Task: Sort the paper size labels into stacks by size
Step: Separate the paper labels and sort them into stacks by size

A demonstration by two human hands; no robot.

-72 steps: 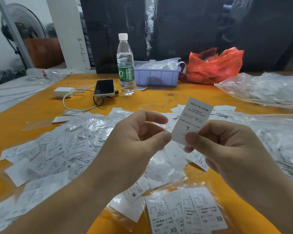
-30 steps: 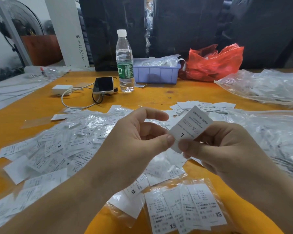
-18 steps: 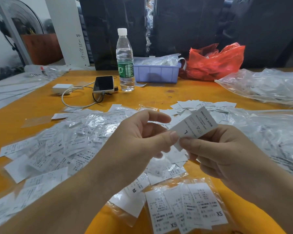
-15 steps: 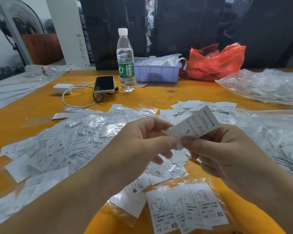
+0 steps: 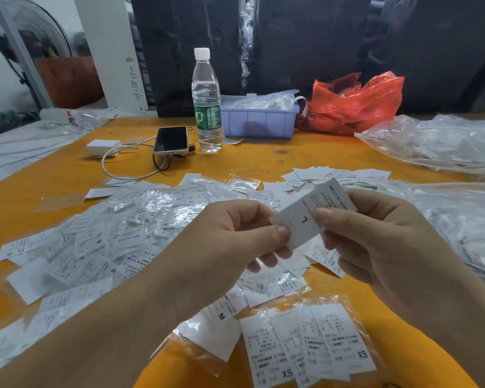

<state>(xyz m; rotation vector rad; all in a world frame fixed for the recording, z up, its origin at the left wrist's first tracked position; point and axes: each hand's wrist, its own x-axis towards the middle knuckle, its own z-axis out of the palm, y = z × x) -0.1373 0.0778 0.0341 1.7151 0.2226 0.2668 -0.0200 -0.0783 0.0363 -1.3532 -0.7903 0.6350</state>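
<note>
You hold an L label (image 5: 310, 217) between both hands above the orange table (image 5: 263, 158), your left hand (image 5: 235, 242) pinching its near corner with thumb against fingers, your right hand (image 5: 375, 242) pinching its middle with thumb on top and fingers curled behind. The label tilts, its printed end pointing up and away to the right.

Below lies a wide scatter of mixed labels (image 5: 118, 242), many in clear sleeves, with M, S and XL showing. Just beside your wrists, at the near edge, sits a clear packet of XS labels (image 5: 314, 345); an M label (image 5: 219, 317) lies partly under your left forearm. A loose group of bare white labels (image 5: 328, 175) lies beyond your hands, touching the scatter's far right edge; whether that is the L stack cannot be read.

The slip looks feather-light and thin, likely to bend, flutter or slide off a stack if dropped. Hold it by an edge or corner, clear of the size letter, and lay it flat. The sleeved ones will probably be slippery against each other.

At the back stand a water bottle (image 5: 207, 102), a phone (image 5: 170, 140), a lilac bin (image 5: 259, 121) and a red bag (image 5: 353, 105).
</note>
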